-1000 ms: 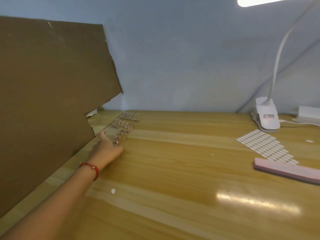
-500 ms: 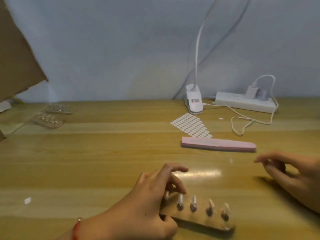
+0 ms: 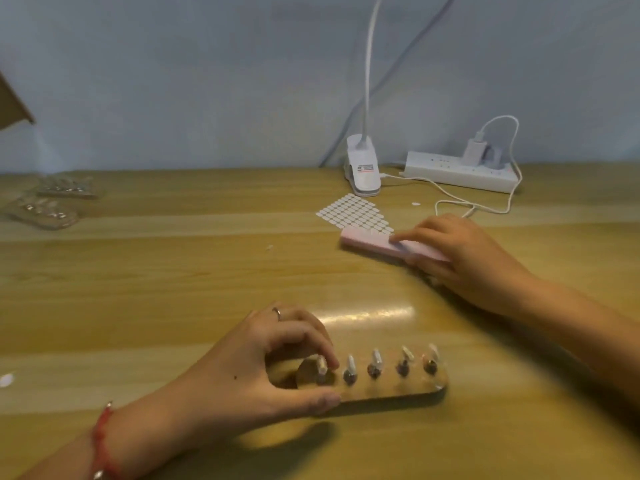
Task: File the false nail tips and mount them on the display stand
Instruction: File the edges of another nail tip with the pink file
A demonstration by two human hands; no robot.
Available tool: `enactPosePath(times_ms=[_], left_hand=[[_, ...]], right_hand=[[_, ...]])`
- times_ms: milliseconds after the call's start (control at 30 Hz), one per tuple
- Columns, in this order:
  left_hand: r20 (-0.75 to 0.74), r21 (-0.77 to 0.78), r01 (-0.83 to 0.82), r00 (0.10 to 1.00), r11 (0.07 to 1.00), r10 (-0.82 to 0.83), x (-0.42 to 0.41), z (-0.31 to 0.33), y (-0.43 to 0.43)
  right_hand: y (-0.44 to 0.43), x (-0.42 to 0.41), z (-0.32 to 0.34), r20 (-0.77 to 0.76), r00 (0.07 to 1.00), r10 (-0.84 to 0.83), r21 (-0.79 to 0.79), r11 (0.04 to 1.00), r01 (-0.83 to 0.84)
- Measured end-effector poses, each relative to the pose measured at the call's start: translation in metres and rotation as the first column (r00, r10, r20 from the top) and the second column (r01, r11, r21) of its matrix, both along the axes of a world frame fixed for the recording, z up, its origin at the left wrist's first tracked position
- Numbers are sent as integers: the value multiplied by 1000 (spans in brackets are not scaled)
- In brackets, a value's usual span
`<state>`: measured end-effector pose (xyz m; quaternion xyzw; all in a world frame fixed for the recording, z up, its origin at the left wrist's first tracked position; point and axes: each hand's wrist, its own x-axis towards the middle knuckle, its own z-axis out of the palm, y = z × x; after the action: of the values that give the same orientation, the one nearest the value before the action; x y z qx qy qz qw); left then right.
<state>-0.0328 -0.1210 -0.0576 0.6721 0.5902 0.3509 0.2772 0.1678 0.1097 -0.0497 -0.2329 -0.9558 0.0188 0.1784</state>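
A clear display stand [image 3: 391,389] lies on the wooden table near me, with several small pegs carrying white nail tips [image 3: 375,358]. My left hand [image 3: 256,368] holds the stand's left end, thumb at its front edge, and its fingertips pinch the leftmost nail tip [image 3: 321,364]. Farther back and to the right, my right hand [image 3: 460,254] grips the pink nail file block [image 3: 370,242], fingers over its top and thumb under its near side. The file's right end is hidden by the hand.
A sheet of white oval adhesive tabs [image 3: 353,213] lies just behind the file. A white clip lamp [image 3: 362,171], a power strip [image 3: 457,171] and its cable [image 3: 460,202] sit at the back. More clear stands [image 3: 45,209] lie far left, below a cardboard corner [image 3: 10,102].
My left hand brought a stand from the far left to the table in front of me and now pinches its leftmost tip. My right hand reached forward and took hold of the pink file.
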Motion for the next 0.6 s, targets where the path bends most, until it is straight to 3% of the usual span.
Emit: enactPosePath(times_ms=[200, 333, 433, 500, 600], left_hand=[[35, 28, -2, 999, 1000, 1, 3, 4, 0], [49, 27, -31, 998, 999, 30, 5, 6, 0], [-153, 147, -124, 977, 981, 146, 9, 5, -1], [-255, 173, -95, 957, 980, 137, 10, 6, -3], [-128, -63, 0, 992, 998, -9, 4, 6, -6]], right_hand=[[-30, 20, 8, -415, 910, 4, -307, 941, -144], [-41, 32, -3, -448, 891, -76, -349, 932, -96], [-40, 37, -10, -449, 882, -142, -401, 914, -56], [-38, 38, -12, -437, 884, -165, -426, 904, -42], [-38, 40, -12, -452, 869, -201, -513, 856, -69]])
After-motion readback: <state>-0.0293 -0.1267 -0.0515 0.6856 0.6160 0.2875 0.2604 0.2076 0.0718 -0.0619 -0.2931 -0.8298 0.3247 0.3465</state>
